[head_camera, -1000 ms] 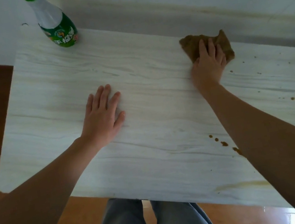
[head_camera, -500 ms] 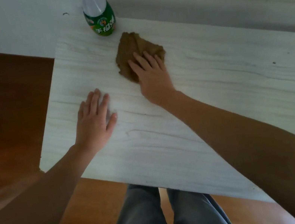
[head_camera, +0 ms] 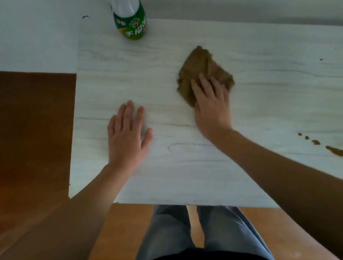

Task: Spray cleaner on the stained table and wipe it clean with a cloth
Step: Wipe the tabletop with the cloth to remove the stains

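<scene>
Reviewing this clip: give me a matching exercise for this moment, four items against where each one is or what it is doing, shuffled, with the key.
Items:
1. cleaner bottle
2. cloth
3. left hand
4. brown stains

Places or states:
A. flat on the bare table, palm down
B. near the table's front edge, on the right
C. upright at the table's far edge
D. under the right hand's fingers

Pairs: 1-C, 2-D, 3-A, 4-B

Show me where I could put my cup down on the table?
Bare spots: between the bottle and left hand, or right of the cloth along the wall side. Avoid the brown stains by the near right edge, and the hands' middle strip.
</scene>
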